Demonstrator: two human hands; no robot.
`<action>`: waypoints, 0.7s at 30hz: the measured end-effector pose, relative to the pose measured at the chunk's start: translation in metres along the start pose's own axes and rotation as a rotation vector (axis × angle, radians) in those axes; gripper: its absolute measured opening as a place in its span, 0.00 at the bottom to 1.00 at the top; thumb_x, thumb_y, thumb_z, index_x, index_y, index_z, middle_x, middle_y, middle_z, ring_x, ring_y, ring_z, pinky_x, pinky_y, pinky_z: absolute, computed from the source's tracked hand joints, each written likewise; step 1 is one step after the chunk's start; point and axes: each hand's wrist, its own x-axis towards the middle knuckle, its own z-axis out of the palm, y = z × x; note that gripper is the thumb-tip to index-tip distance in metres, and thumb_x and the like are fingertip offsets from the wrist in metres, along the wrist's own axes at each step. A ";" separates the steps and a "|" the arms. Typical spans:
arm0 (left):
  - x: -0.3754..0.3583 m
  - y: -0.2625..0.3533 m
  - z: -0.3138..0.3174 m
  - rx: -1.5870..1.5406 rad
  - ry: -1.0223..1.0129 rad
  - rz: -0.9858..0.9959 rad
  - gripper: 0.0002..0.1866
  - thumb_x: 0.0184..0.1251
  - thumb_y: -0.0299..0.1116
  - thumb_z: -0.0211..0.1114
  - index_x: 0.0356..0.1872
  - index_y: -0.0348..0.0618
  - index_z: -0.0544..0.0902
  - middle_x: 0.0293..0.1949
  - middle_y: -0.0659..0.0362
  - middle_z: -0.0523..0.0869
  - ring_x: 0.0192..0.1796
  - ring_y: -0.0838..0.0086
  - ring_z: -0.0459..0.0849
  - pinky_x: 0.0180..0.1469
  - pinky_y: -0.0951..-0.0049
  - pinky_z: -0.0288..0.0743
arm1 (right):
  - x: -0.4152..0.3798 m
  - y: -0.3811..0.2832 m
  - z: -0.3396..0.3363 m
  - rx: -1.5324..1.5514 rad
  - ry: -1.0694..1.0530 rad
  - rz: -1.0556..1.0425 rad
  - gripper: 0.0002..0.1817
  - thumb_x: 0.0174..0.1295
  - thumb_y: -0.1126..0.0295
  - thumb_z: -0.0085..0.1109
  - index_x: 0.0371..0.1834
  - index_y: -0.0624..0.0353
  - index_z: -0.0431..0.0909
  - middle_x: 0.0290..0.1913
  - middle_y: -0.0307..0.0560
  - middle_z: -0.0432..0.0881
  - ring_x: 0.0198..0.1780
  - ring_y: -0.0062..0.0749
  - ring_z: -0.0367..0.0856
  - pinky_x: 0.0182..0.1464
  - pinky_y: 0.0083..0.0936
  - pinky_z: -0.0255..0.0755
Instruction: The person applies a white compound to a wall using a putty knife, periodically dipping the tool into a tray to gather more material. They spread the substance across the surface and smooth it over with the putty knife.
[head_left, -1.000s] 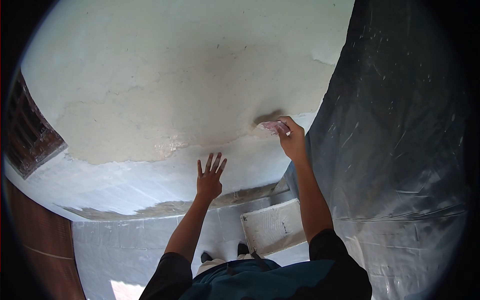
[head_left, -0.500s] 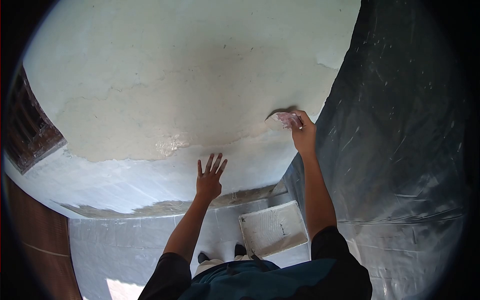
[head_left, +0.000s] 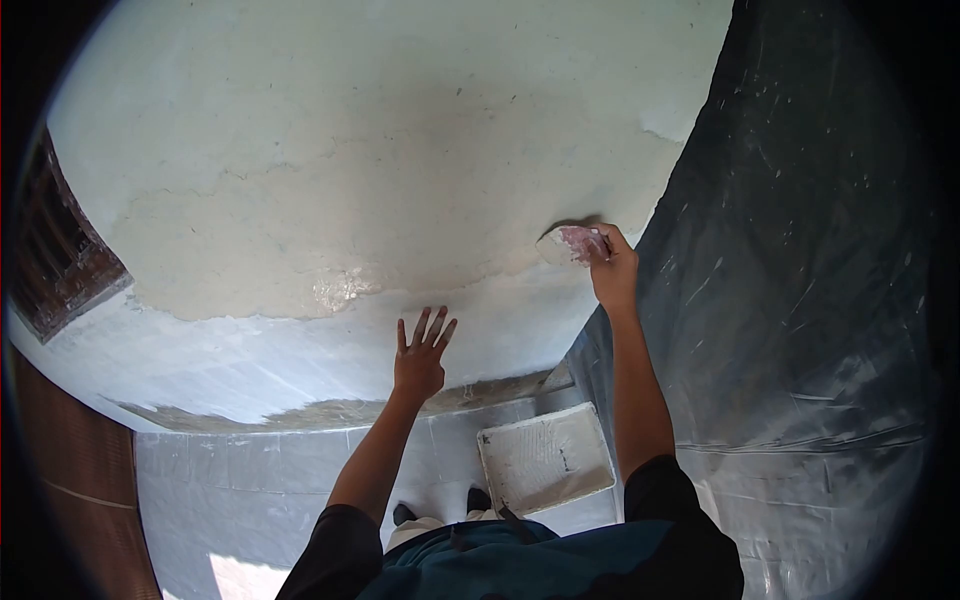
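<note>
My right hand [head_left: 614, 265] grips a flat, pinkish scraper [head_left: 582, 244] smeared with white. The scraper lies against the wall [head_left: 430, 200], near the wall's right edge, and casts a dark shadow just above itself. Lower and to the left, my left hand [head_left: 420, 358] is laid on the wall with fingers spread, holding nothing. Its fingertips are just below the ragged edge of a beige coated area. A shiny, rough wet-looking patch [head_left: 340, 287] shows on that area, up and left of my left hand.
A paint tray [head_left: 495, 465] with whitish residue stands on the covered floor [head_left: 250, 480], close to my feet. Dark plastic sheeting [head_left: 790, 250] hangs along the right. On the left are a wooden window frame [head_left: 75, 298] and a brown panel [head_left: 75, 460].
The view has shifted slightly. The scraper and my right hand appear a touch further right in the picture; my left hand stays on the same part of the wall.
</note>
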 end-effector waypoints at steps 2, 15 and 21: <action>0.000 -0.002 -0.001 -0.001 0.003 -0.004 0.45 0.50 0.24 0.58 0.74 0.61 0.58 0.77 0.66 0.51 0.79 0.67 0.45 0.76 0.41 0.36 | 0.002 0.007 -0.005 0.080 0.066 0.089 0.11 0.58 0.85 0.58 0.44 0.65 0.76 0.35 0.44 0.83 0.37 0.18 0.78 0.40 0.17 0.72; -0.001 -0.004 -0.002 0.013 0.003 0.011 0.45 0.49 0.23 0.58 0.74 0.62 0.58 0.77 0.66 0.51 0.79 0.67 0.45 0.76 0.41 0.36 | -0.012 0.011 -0.004 0.316 0.112 0.077 0.10 0.61 0.86 0.55 0.45 0.66 0.76 0.37 0.43 0.82 0.40 0.18 0.78 0.44 0.15 0.70; -0.001 -0.002 -0.002 -0.013 0.002 0.006 0.45 0.49 0.23 0.58 0.74 0.62 0.58 0.77 0.67 0.52 0.79 0.69 0.46 0.76 0.41 0.38 | -0.040 0.020 0.034 0.088 -0.172 0.028 0.11 0.62 0.87 0.54 0.46 0.66 0.75 0.38 0.40 0.80 0.41 0.16 0.76 0.45 0.15 0.69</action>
